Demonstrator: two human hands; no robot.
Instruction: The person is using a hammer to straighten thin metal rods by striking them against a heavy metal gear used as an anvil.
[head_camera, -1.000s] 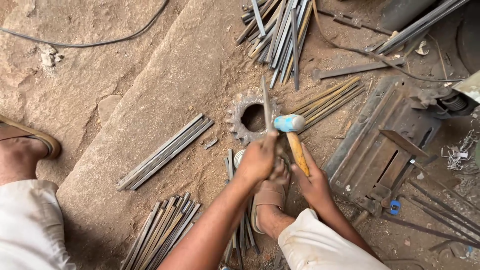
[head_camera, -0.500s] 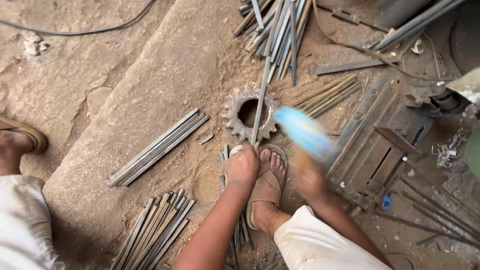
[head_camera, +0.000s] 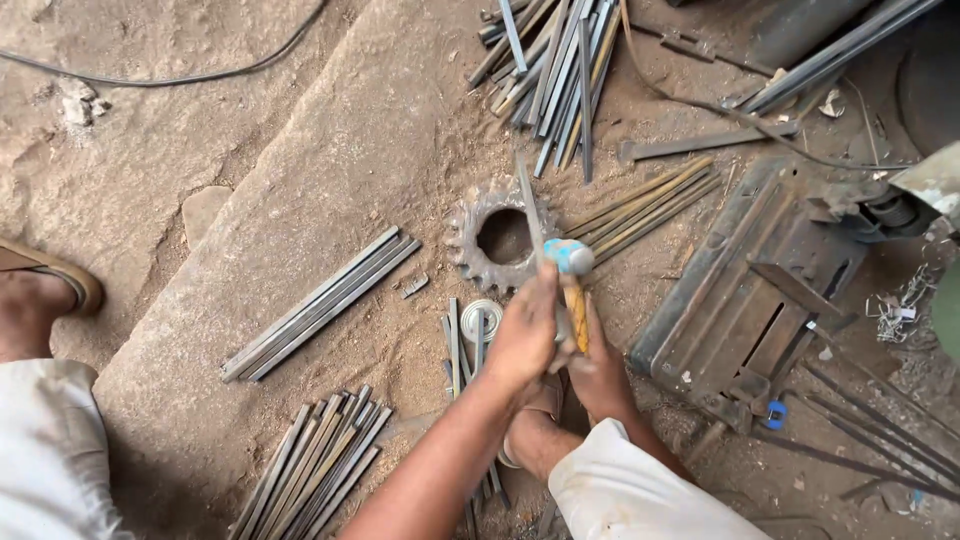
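My left hand (head_camera: 525, 335) grips a thin flat metal strip (head_camera: 527, 205) that lies across a rusty toothed gear (head_camera: 470, 238) on the stone slab. My right hand (head_camera: 600, 365) holds a hammer by its orange wooden handle (head_camera: 577, 318). The hammer's light blue head (head_camera: 568, 256) rests down on the strip at the gear's near rim. My foot in a sandal (head_camera: 535, 425) sits just below both hands.
Bundles of metal strips lie on the slab at left (head_camera: 320, 305), bottom left (head_camera: 315, 470), right of the gear (head_camera: 645, 205) and in a heap at the top (head_camera: 550, 65). A dark metal machine base (head_camera: 750, 290) stands at right. My other sandalled foot (head_camera: 45, 290) is at far left.
The hammer was raised and blurred to the right half a second ago; now its head is down on the strip over the gear. My left hand has kept hold of the strip.
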